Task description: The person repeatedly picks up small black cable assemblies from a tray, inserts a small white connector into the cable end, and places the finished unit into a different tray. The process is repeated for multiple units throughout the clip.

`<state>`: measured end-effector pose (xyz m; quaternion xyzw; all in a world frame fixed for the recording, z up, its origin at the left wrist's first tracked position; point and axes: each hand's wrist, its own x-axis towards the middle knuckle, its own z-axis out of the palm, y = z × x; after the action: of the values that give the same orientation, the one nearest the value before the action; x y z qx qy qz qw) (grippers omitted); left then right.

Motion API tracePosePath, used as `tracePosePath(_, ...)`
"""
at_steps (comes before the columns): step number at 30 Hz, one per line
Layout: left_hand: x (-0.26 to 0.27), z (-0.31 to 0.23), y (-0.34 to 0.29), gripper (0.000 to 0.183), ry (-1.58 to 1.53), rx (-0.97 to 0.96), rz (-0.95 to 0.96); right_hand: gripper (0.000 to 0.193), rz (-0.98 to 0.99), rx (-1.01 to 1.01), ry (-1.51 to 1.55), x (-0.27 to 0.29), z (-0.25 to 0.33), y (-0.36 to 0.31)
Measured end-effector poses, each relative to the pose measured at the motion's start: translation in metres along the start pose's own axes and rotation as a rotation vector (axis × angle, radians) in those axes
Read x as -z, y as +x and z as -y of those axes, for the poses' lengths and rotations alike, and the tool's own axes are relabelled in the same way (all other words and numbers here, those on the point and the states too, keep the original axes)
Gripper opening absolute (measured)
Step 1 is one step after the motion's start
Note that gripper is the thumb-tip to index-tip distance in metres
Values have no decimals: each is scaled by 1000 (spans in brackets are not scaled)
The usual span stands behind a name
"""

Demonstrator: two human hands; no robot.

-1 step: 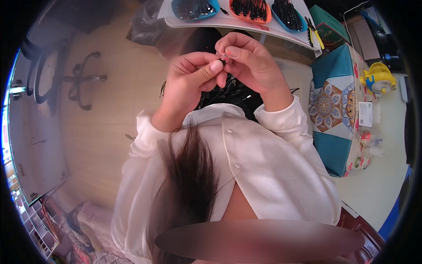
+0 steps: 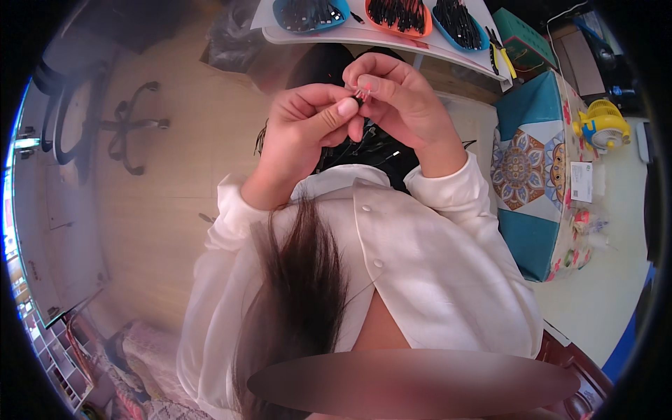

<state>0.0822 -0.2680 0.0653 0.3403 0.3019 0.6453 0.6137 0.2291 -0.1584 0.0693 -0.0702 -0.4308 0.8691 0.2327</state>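
Note:
In front of my chest, my left hand (image 2: 304, 122) is closed in a pinch on the black end of a cable (image 2: 359, 100). Thin reddish and pale wires (image 2: 363, 92) stick out from that end. My right hand (image 2: 406, 94) pinches at these wires between thumb and forefinger, its fingertips almost meeting those of the left. Which single wire it grips is too small to tell. Below both hands, a heap of black cables (image 2: 355, 150) lies on my lap, partly hidden by my wrists and sleeves.
A white table (image 2: 392, 41) ahead carries two blue bowls and an orange bowl (image 2: 427, 24) of black cables. Yellow-handled pliers (image 2: 505, 61) lie at its right corner by a green box (image 2: 525, 38). To the right are a teal patterned box (image 2: 532, 238) and a yellow fan (image 2: 603, 124). A chair base (image 2: 133, 126) stands left.
The fingertips have shifted slightly, and the thin wires at the cable end show more plainly between them. Both hands keep their pinch in nearly the same place.

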Motion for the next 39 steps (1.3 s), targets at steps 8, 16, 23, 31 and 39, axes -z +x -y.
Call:
tracePosePath(8,-8,-1,-12,18,246,-14,-33,20,-108,-62,-203,-3,3,-10)
tracePosePath(16,-11,-1,-12,16,273,46,-90,18,-98,-110,-361,-4,2,-14)
tracePosePath(23,-10,-2,-6,16,315,86,-93,17,-174,-71,-616,-2,3,-12)
tracePosePath(31,-2,0,-4,15,197,113,-65,20,-199,43,-584,-1,-7,-13)
tracePosePath(39,-1,2,3,14,123,152,-130,21,-237,189,-687,7,-17,-7)
